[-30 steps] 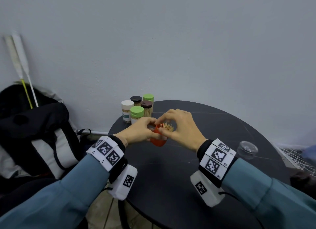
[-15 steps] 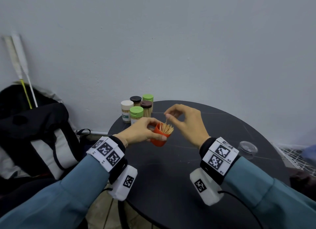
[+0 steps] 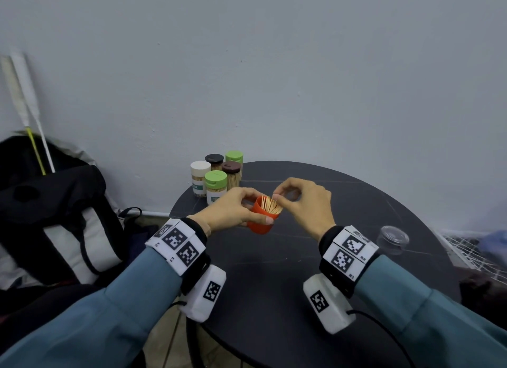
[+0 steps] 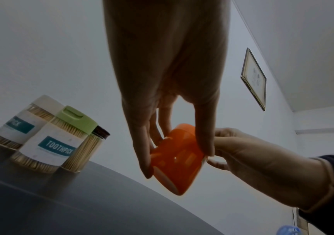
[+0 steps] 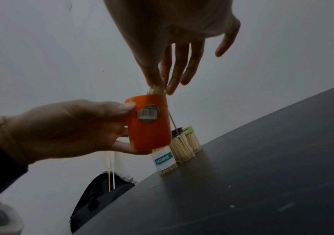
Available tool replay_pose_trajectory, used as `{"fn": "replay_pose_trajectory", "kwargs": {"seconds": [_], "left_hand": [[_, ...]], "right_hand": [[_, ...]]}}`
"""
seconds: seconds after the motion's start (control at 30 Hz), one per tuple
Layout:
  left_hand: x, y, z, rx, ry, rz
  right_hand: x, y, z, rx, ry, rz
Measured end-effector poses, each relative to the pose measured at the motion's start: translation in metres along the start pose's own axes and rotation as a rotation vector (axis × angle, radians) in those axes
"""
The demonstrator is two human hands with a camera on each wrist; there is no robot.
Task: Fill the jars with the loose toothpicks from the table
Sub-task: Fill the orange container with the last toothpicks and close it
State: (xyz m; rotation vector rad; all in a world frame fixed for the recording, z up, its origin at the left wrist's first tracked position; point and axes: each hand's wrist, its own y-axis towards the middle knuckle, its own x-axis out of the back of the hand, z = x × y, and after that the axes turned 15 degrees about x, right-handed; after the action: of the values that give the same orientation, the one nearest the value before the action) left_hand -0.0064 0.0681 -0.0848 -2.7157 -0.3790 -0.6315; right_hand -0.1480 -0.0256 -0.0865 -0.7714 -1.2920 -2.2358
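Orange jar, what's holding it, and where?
The left hand grips the orange jar around its side wall, clear of the table; right hand fingers touch its toothpicks.

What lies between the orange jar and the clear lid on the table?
In the head view, only the right hand and bare table separate the orange jar from the clear lid.

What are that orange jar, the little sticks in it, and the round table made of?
The orange jar looks like plastic: smooth, evenly coloured, slightly glowing where light passes through. The toothpicks look like pale wood or bamboo: thin, matt, straw-coloured. The table is dark and smooth with faint pale veins, perhaps stone or a printed laminate; I cannot tell which.
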Motion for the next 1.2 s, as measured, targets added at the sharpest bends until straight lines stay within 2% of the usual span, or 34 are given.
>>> {"fn": "replay_pose_trajectory", "kwargs": {"seconds": [0.17,0.23,0.47,0.63,0.8,0.9,0.97,1.1,1.2], "left_hand": [[-0.002,0.004,-0.001,0.002,0.016,0.003],[-0.002,0.005,-0.001,0.009,0.019,-0.002],[-0.003,0.009,0.001,0.020,-0.009,-0.021],[-0.004,0.009,0.000,0.009,-0.003,-0.022],[-0.008,0.012,-0.003,-0.005,0.003,-0.015],[-0.011,0.016,-0.006,-0.020,0.014,-0.011],[-0.014,0.019,-0.009,-0.034,0.000,-0.011],[-0.025,0.024,-0.018,-0.072,-0.011,-0.007],[-0.035,0.028,-0.024,-0.088,-0.008,0.004]], "right_hand": [[0.010,0.002,-0.004,0.000,0.108,-0.205],[0.015,0.005,-0.005,-0.012,0.150,-0.234],[0.003,0.000,-0.007,-0.016,0.132,-0.119],[0.004,-0.005,0.000,0.035,-0.074,0.024],[0.015,-0.005,-0.004,0.028,0.056,-0.041],[0.028,-0.009,-0.017,-0.023,0.008,-0.058],[0.041,-0.013,-0.032,-0.114,-0.136,0.067],[0.068,-0.027,-0.067,-0.390,-0.397,0.436],[0.083,-0.041,-0.088,-0.539,-0.514,0.617]]}}
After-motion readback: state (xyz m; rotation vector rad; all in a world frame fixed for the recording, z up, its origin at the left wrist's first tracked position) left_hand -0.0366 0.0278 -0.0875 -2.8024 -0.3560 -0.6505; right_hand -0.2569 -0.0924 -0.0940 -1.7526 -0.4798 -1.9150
